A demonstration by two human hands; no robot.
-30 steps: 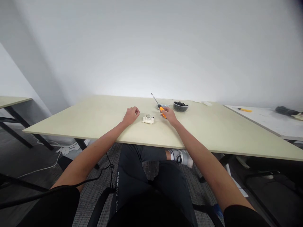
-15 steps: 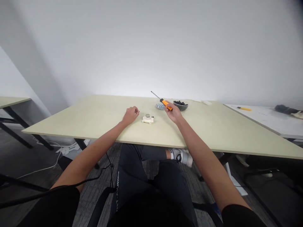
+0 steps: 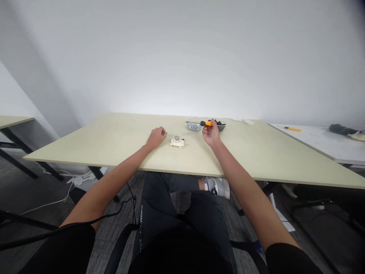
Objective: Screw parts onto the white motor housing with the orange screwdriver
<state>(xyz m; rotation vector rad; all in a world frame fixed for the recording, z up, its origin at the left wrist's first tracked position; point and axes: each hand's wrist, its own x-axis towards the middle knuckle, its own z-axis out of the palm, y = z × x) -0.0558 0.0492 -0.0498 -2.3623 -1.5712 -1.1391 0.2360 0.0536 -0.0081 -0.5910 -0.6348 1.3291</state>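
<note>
My right hand point(image 3: 211, 134) grips an orange-and-black screwdriver point(image 3: 205, 123) by its handle, the shaft pointing left over a clear dish of small silvery screws point(image 3: 194, 126). Behind that hand stands a clear bowl of black parts point(image 3: 221, 126), partly covered by it. My left hand point(image 3: 156, 137) rests on the table with its fingers curled together; whatever they may pinch is too small to make out. Between my hands, nearer the left, a small white part with a round grey piece on top point(image 3: 177, 141) sits on the table.
The pale table point(image 3: 245, 160) has its front edge above my legs. On a white table at the right lie a yellow-handled tool point(image 3: 293, 129) and a dark object point(image 3: 339, 129). A black cable crosses near my left arm.
My right hand has turned the screwdriver from a slant up-left to nearly level, its handle shifting slightly right. My left hand and the white part have hardly moved.
</note>
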